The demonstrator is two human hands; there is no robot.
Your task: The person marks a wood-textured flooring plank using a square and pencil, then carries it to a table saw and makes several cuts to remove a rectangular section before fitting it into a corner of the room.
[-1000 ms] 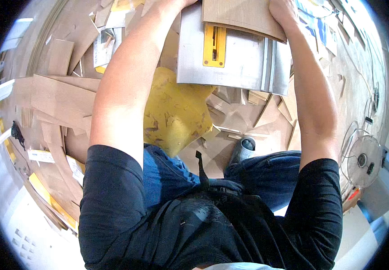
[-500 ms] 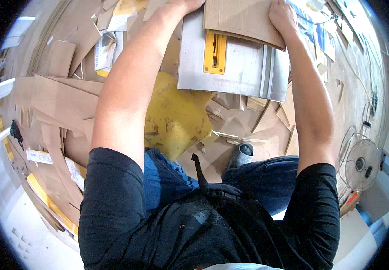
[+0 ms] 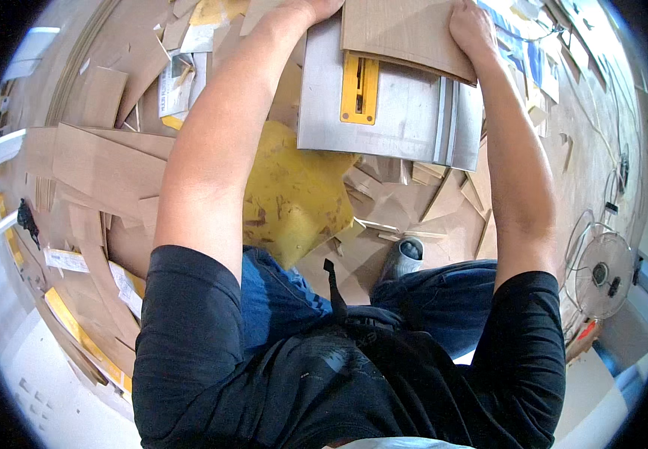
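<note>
A flat brown wooden board (image 3: pixel 406 34) lies on the grey metal table of a table saw (image 3: pixel 402 127), at the top of the view. The yellow slotted insert (image 3: pixel 359 88) shows just in front of the board's near edge. My right hand (image 3: pixel 473 30) is closed on the board's right edge, its fingertips partly hidden. Close to the board's left side is my left hand (image 3: pixel 318 7); the upper border cuts it off, so its fingers and any hold are hidden. The board's far end is also out of view.
Wooden offcuts (image 3: pixel 107 161) litter the floor on the left and below the saw. A yellow sheet (image 3: pixel 294 194) hangs or lies beside the saw, near my knees. On the right stand a round fan (image 3: pixel 601 273) and several cables. My shoe (image 3: pixel 406 254) is below the saw table.
</note>
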